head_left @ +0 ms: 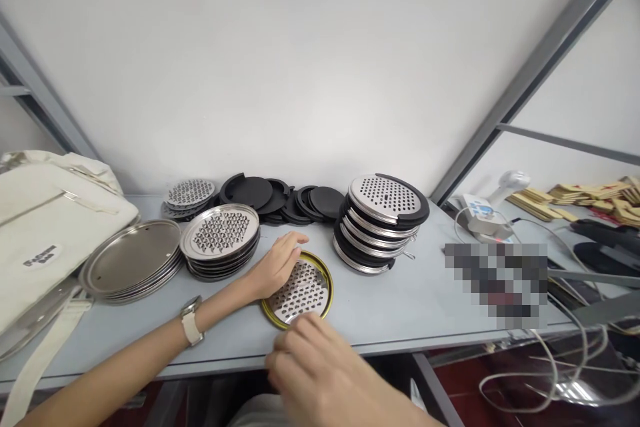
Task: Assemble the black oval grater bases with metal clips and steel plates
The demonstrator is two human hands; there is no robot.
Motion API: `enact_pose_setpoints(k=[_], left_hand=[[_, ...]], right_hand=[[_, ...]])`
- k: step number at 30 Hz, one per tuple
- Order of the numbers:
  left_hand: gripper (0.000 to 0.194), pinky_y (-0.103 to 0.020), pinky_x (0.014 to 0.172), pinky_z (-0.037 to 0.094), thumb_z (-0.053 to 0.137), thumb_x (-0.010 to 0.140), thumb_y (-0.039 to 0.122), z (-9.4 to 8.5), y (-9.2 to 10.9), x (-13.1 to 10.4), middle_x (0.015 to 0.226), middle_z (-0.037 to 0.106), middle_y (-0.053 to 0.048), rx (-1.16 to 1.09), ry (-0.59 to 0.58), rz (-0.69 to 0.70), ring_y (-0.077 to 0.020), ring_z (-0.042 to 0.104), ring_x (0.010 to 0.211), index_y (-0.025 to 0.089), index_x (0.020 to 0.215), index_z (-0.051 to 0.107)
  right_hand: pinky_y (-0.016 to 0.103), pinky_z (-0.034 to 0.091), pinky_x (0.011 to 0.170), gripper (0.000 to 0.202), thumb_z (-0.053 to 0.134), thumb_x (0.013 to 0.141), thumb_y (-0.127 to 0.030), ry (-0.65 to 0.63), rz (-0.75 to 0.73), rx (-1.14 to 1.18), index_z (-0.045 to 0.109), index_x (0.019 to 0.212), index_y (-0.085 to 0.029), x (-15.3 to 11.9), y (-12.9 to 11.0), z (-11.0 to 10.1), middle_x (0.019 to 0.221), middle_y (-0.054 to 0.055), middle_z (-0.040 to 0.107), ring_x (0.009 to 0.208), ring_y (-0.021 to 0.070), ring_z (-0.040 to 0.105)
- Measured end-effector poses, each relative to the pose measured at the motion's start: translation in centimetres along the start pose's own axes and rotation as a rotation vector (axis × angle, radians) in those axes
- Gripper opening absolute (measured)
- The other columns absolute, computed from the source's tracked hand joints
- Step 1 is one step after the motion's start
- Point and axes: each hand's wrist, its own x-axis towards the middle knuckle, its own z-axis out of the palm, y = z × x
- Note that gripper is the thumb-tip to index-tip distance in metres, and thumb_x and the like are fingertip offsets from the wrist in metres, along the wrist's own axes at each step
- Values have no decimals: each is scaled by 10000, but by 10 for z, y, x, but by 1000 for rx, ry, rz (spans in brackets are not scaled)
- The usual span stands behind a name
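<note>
A round metal grater disc (304,293) with a yellow rim lies flat on the table before me. My left hand (277,265), a watch on its wrist, is over the disc's upper left edge with its fingers stretched out. My right hand (325,370) is at the near side of the disc, its fingers curled together; whatever they hold, if anything, is hidden. To the left stand a stack of grater discs (220,233) and a stack of plain metal plates (137,257). On the right rises a stack of grater discs with black rims (385,203).
Black round plastic parts (255,192) and more grater plates (190,192) lie along the wall. A cream bag (55,227) takes up the left end. To the right are a white handheld device on a base (480,213), white cables (553,373) and wooden pieces (590,197).
</note>
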Motion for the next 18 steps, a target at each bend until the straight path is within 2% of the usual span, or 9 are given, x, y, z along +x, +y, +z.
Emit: enact_pose_setpoints(k=[1,3,5,7,11,15,18], left_hand=[[314,-394,992,403,239,986,256,1,-3,0,1136,558,-97,-29,19,-26,-202,492,1118,178,1178,475],[309,-384,989,405,237,990,275,2,-7,-3,1117,562,-87,-52,9,-49,-195,495,1111,185,1141,493],[303,-379,995,397,243,991,276,2,-10,-6,1114,560,-84,-35,-14,-49,-191,493,1111,186,1132,496],[298,-391,1015,372,256,990,275,2,-11,-9,1133,550,-86,9,-38,-40,-195,484,1118,181,1153,487],[290,-387,1008,368,256,992,283,0,-9,-8,1121,549,-76,51,-57,-75,-191,492,1095,185,1140,485],[302,-337,923,430,230,995,301,-2,-6,-5,1008,574,-55,-21,-62,-99,-175,537,989,197,1044,510],[300,-332,925,424,246,994,319,-2,-5,-5,990,577,-49,-69,-64,-101,-172,542,974,198,1024,519]], right_hand=[[359,481,826,157,418,934,-181,-18,42,-4,570,972,-190,1,14,-5,884,67,589,863,195,550],[374,484,852,202,392,939,-169,54,141,13,562,1049,-178,-4,38,-9,989,100,592,946,213,536],[422,454,932,244,400,942,-187,90,162,14,547,1136,-178,-14,56,-7,1129,122,566,1070,245,494],[450,437,969,296,386,943,-180,70,159,1,537,1198,-190,-23,68,1,1191,119,551,1126,251,476],[467,405,1025,352,374,953,-205,4,184,-26,504,1281,-199,-28,77,12,1300,112,517,1200,247,454],[431,374,1074,367,340,976,-217,-37,236,-33,487,1312,-196,-25,77,12,1407,92,446,1290,219,401],[441,354,1089,386,332,981,-222,-57,226,-63,460,1343,-185,-26,78,13,1436,98,414,1323,222,368]])
